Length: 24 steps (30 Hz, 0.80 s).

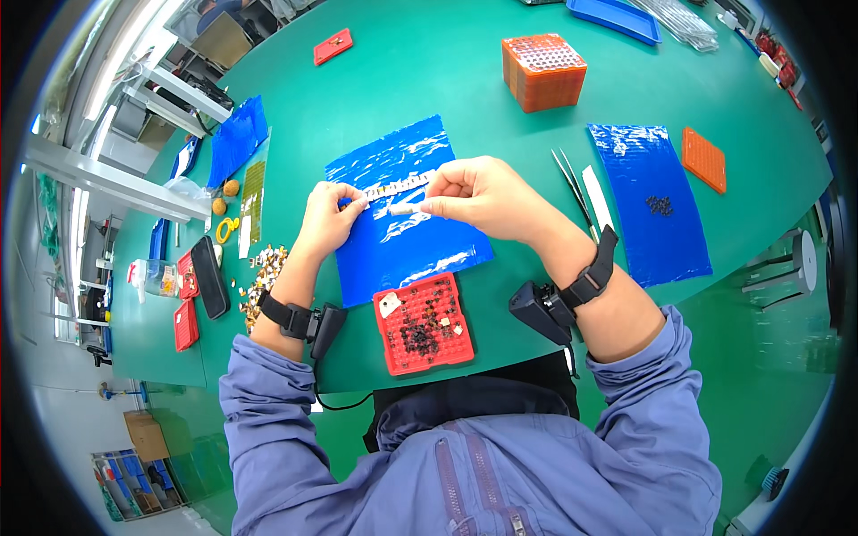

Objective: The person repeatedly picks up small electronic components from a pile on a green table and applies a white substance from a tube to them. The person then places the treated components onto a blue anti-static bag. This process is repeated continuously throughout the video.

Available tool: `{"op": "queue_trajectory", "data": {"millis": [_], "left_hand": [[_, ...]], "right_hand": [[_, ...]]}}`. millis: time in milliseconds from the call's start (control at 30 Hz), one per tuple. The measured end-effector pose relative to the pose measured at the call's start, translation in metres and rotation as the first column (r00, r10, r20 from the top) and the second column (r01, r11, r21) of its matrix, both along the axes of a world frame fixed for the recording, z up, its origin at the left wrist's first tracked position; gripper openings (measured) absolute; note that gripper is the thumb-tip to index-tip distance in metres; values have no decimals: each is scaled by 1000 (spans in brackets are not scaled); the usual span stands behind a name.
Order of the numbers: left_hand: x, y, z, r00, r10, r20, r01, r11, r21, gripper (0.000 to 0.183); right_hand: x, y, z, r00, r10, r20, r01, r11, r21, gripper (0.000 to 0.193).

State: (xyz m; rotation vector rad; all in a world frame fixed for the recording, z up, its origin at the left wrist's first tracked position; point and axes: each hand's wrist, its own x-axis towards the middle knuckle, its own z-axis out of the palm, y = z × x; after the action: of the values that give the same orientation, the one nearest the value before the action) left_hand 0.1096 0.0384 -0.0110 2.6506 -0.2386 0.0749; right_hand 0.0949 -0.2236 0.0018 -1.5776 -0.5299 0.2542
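On a shiny blue sheet (384, 259) lies a row of small white and yellowish pieces (393, 188). My right hand (478, 198) has thumb and forefinger closed on a small white strip (404, 210), held just below the row. My left hand (331, 217) is at the row's left end, its thumb and fingertips pinched together; what sits between them is too small to make out. Nearer to me, a red perforated tray (393, 347) holds many small black pieces and a few whitish ones. Both wrists wear black straps with boxy devices.
Tweezers (575, 188) and a white strip lie right of my right hand. Beyond is another blue sheet (643, 232) with small black pieces (660, 206). An orange tray stack (543, 85) stands farther back. Loose small pieces (264, 277) and a black case (210, 277) lie leftward.
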Motion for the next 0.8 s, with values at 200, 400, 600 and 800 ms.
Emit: {"op": "queue_trajectory", "data": {"millis": [200, 400, 600, 800], "left_hand": [[1, 6, -2, 1000, -11, 6, 11, 1000, -8, 13], [0, 3, 2, 1000, -19, 15, 19, 1000, -12, 13], [-2, 5, 6, 985, -39, 167, 38, 999, 10, 14], [-22, 42, 51, 997, -2, 74, 18, 977, -213, 13]], "right_hand": [[-1, 0, 1, 1000, 10, 22, -9, 1000, -16, 22], [-1, -1, 1, 1000, 12, 22, -10, 998, -54, 21], [-4, -1, 8, 1000, 15, -11, -16, 999, -44, 18], [-5, -1, 13, 998, 48, -37, -52, 992, -115, 13]]}}
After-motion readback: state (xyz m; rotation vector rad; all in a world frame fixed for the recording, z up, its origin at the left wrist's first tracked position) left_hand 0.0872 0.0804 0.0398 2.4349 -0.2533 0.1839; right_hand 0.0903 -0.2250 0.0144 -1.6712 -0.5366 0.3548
